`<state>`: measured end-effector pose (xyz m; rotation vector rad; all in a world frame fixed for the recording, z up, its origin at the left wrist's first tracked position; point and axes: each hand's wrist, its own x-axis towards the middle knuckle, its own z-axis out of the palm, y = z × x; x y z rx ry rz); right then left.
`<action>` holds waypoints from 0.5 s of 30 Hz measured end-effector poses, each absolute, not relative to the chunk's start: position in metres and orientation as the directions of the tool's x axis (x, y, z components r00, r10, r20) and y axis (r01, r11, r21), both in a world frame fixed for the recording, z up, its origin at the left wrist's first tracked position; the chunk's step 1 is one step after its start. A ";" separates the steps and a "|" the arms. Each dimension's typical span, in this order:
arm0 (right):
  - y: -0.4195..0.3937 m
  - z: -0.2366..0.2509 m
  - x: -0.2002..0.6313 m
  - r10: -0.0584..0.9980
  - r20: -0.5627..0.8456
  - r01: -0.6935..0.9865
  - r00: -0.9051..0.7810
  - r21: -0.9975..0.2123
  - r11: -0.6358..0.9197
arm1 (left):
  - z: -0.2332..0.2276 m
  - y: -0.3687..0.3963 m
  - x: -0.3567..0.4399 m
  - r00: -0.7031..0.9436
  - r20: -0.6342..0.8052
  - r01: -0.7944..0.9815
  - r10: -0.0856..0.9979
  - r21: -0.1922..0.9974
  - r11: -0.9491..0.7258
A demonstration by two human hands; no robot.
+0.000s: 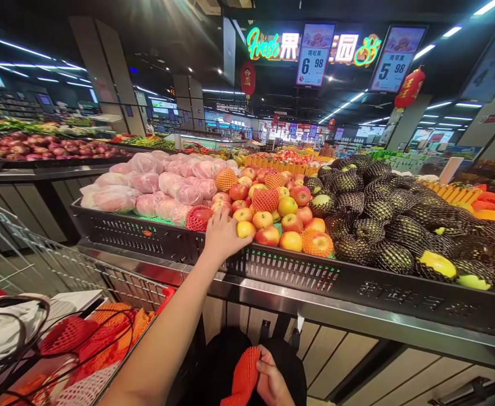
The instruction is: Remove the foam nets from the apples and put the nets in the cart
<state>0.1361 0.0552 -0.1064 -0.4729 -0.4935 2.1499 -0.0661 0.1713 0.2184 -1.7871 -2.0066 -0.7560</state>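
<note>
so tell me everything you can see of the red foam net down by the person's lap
The red foam net is a bright orange-red, stretchy-looking mesh sleeve with a fine, bumpy lattice. It looks limp and narrow, with no fruit visible in it. The right hand pinches it along one side near its upper end. From there it slants down toward the lower left of the picture, in front of dark clothing; its lower end reaches the picture's bottom edge.
</note>
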 end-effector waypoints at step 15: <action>0.054 -0.109 0.134 0.811 -0.132 -0.678 -0.570 -0.481 -0.555 | 0.197 0.188 -0.088 -0.256 0.757 0.799 0.601 0.516 -0.309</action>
